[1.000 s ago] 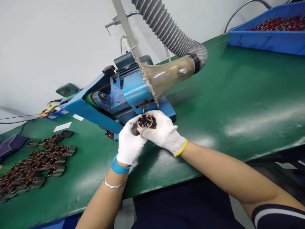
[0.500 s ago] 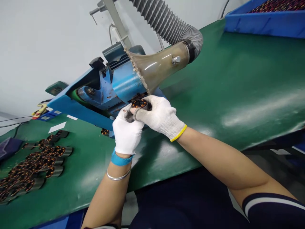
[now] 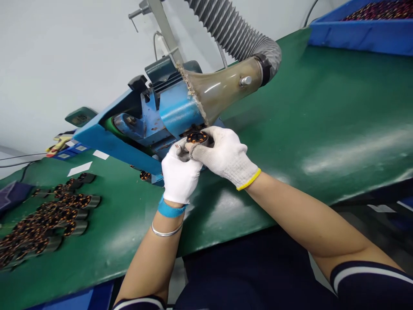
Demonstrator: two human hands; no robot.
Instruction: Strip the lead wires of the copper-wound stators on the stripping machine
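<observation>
Both gloved hands hold one round black part with orange coils (image 3: 197, 137) at the front of the blue belt machine (image 3: 180, 113). My left hand (image 3: 181, 172), in a white glove, is closed on the part's left side. On its right side, my right hand (image 3: 224, 153), in a white glove with a yellow cuff, grips it with thumb and fingers. The coil side faces up. Just above the hands is the wide mouth of a translucent hood (image 3: 222, 88). The part's underside and some fingertips are hidden.
Many similar coil parts (image 3: 75, 211) lie in a group on the green table (image 3: 322, 107) at the left. A blue bin (image 3: 361, 36) of small pieces stands at the back right. A ribbed grey hose (image 3: 232, 32) runs up from the hood. White papers (image 3: 79, 168) lie behind the group.
The whole view has shifted slightly, so the machine and hands appear a little further right. Both hands keep their grip on the part, at the same place by the machine.
</observation>
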